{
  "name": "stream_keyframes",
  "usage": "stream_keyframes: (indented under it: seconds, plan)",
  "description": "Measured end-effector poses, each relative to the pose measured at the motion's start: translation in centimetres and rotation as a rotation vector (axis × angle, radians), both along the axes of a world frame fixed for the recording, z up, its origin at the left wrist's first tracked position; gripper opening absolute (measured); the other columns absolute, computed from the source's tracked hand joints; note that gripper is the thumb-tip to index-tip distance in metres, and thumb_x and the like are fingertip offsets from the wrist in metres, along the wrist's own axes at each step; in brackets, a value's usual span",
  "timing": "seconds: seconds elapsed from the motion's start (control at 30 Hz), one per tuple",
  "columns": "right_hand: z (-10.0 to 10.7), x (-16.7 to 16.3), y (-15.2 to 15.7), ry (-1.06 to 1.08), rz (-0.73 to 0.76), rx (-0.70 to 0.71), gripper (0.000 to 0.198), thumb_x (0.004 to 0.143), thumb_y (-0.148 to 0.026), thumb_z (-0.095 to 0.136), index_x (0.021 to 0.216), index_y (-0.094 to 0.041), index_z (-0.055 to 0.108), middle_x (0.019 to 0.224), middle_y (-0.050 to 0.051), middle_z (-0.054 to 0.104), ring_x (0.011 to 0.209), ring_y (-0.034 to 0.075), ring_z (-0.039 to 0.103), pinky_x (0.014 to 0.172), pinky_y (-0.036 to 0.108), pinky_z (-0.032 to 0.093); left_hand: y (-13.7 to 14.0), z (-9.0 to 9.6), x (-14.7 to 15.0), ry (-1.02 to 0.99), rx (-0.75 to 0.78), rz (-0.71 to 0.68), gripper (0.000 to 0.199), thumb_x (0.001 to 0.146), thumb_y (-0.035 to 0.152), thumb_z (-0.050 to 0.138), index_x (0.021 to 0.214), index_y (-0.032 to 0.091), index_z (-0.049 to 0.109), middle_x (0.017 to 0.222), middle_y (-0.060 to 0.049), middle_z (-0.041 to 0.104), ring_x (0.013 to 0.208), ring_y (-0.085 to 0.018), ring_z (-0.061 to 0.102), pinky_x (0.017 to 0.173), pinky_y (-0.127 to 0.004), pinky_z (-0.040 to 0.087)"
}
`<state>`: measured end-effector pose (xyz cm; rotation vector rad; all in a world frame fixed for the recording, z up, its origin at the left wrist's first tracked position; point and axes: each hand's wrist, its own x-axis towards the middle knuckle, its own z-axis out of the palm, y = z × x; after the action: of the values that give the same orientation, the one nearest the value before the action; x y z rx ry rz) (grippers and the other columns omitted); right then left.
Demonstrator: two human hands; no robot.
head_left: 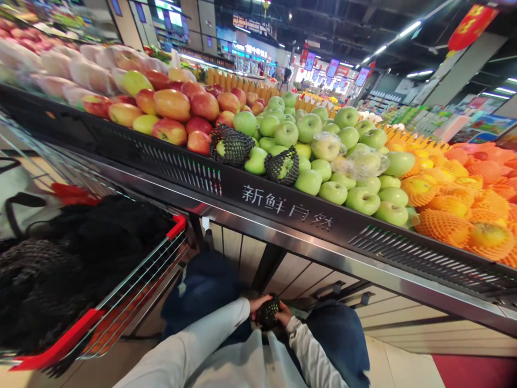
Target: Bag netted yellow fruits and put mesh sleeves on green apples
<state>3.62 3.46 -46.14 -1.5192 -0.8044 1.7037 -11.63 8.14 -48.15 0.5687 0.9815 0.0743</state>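
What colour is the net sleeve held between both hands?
Black, in the head view: net sleeve, left hand, right hand.

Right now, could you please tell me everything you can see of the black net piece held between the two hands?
The black net piece is small, dark, open-meshed and foam-like, bunched into a lump. The left hand grips it from one side, the right hand from the other. It sits low in view, below the fruit stand's rail and above the knees. What it wraps, if anything, cannot be told.

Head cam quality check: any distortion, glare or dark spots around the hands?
Head view: strong wide-angle bend, the fruit stand rail bows across the frame; ceiling lights flare top right; both hands around the black net sit small and dim under the stand; green apples brightly lit.
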Motion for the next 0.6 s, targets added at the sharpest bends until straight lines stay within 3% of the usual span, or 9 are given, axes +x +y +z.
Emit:
stream_keyframes:
  seconds: [0.13, 0.2, 0.3, 0.43, 0.5, 0.6]
  plan:
    - [-0.6, 0.3, 0.5, -0.048, -0.065, -0.037, 0.058, 0.031, -0.028, 0.081, 0.086, -0.019, 0.065, 0.075, 0.001, 0.064, 0.085, 0.023, 0.062, 0.097, 0.044, 0.048, -0.1, 0.3, 0.1, 0.103, 0.101, -0.004, 0.071, 0.077, 0.084, 0.050, 0.054, 0.017, 0.058, 0.036, -0.004, 0.044, 0.028, -0.013, 0.035, 0.034, -0.025, 0.016]
    - [-1.1, 0.7, 0.8, -0.086, -0.120, -0.057, 0.061, 0.029, -0.029, 0.083, 0.085, -0.019, 0.063, 0.071, 0.000, 0.062, 0.079, 0.021, 0.061, 0.090, 0.040, 0.050, 0.2, 0.8, -0.1, 0.130, 0.175, 0.046, 0.064, 0.075, 0.079, 0.061, 0.067, 0.016, 0.063, 0.045, -0.003, 0.052, 0.034, -0.013, 0.043, 0.038, -0.025, 0.022]
    - [-2.1, 1.2, 1.2, -0.131, -0.203, -0.081, 0.064, 0.023, -0.033, 0.086, 0.078, -0.019, 0.056, 0.064, -0.002, 0.059, 0.068, 0.016, 0.058, 0.077, 0.035, 0.051, 0.7, 1.5, -0.6, 0.178, 0.307, 0.149, 0.046, 0.061, 0.052, 0.090, 0.080, 0.019, 0.064, 0.056, 0.004, 0.059, 0.043, -0.011, 0.047, 0.043, -0.021, 0.025]
    - [-3.2, 1.5, 1.7, -0.130, -0.277, -0.102, 0.070, 0.020, -0.041, 0.088, 0.074, -0.017, 0.050, 0.063, -0.003, 0.059, 0.061, 0.010, 0.053, 0.069, 0.028, 0.050, 1.4, 2.0, -0.8, 0.227, 0.364, 0.202, 0.037, 0.053, 0.028, 0.094, 0.068, 0.016, 0.063, 0.053, 0.005, 0.056, 0.050, -0.010, 0.048, 0.046, -0.020, 0.023]
    - [-3.4, 1.4, 1.9, -0.111, -0.295, -0.117, 0.074, 0.017, -0.043, 0.088, 0.075, -0.017, 0.050, 0.064, -0.003, 0.059, 0.061, 0.009, 0.054, 0.069, 0.027, 0.050, 1.8, 2.1, -0.7, 0.241, 0.354, 0.242, 0.033, 0.060, 0.029, 0.091, 0.071, 0.015, 0.063, 0.057, 0.004, 0.057, 0.052, -0.009, 0.049, 0.046, -0.020, 0.025]
    - [-3.0, 1.4, 2.0, -0.071, -0.295, -0.146, 0.077, 0.013, -0.043, 0.088, 0.076, -0.018, 0.053, 0.067, 0.000, 0.063, 0.064, 0.012, 0.057, 0.071, 0.029, 0.050, 2.4, 2.0, -0.6, 0.266, 0.328, 0.316, 0.022, 0.085, 0.032, 0.074, 0.084, 0.014, 0.060, 0.064, 0.006, 0.053, 0.051, -0.005, 0.044, 0.047, -0.017, 0.028]
